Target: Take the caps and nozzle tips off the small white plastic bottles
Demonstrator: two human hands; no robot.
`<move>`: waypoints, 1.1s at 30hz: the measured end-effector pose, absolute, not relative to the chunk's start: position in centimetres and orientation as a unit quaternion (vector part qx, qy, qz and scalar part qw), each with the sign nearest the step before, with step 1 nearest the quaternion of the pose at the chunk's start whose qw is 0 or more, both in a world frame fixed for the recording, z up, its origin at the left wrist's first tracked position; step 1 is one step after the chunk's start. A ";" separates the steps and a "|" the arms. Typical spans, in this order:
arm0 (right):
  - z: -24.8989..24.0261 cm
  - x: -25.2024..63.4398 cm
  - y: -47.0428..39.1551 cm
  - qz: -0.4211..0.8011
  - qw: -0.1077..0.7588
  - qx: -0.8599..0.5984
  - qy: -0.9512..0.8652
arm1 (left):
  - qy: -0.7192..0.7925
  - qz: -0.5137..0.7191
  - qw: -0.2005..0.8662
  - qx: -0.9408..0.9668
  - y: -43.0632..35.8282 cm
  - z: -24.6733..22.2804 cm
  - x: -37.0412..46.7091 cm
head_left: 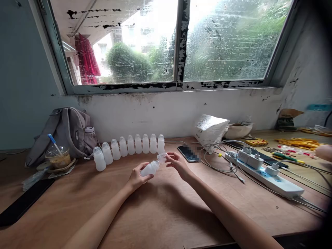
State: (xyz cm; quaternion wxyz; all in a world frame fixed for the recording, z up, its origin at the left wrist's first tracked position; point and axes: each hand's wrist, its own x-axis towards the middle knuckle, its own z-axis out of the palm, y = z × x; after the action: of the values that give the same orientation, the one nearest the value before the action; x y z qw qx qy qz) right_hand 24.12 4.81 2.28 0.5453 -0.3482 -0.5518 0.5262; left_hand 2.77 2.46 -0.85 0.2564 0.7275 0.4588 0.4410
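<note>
My left hand [140, 176] is wrapped round a frosted white bottle [149, 168], which tilts up to the right over the wooden table [145, 214]. A clear cap [162, 158] is pinched between the fingers of my right hand [177, 164], right at the bottle's top end; whether cap and bottle touch I cannot tell. Behind my hands stands a curved row of several similar white bottles [131, 145] with clear caps, all upright. The leftmost bottle [99, 159] is nearest to me.
Left: grey backpack [70, 131], iced drink cup [58, 157], black flat object [26, 202]. Right: phone [187, 154], white pouch [211, 129], loose cables [220, 169], power strip [280, 183], yellow items [298, 142]. Another person's hand [324, 152] shows at the right edge.
</note>
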 end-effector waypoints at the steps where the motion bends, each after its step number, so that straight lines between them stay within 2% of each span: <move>1: 2.1 24.1 4.9 0.528 0.543 -0.357 -0.547 | 0.461 0.444 0.267 0.721 2.4 -0.8 2.8; 18: 1.4 23.1 4.4 0.545 0.489 -0.377 -0.567 | 0.457 0.455 0.267 0.716 1.8 -0.4 2.8; 26: 1.4 23.0 4.0 0.554 0.474 -0.350 -0.588 | 0.439 0.456 0.232 0.738 1.1 -0.2 2.8; 33: 2.4 23.8 4.2 0.589 0.398 -0.334 -0.618 | 0.417 0.446 0.190 0.769 0.2 -0.4 2.9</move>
State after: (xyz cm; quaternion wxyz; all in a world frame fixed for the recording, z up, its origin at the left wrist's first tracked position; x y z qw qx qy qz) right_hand 23.78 4.15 2.39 0.3980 -0.3343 -0.6183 0.5894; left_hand 2.93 0.20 -0.45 0.1896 0.7690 0.4166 0.4462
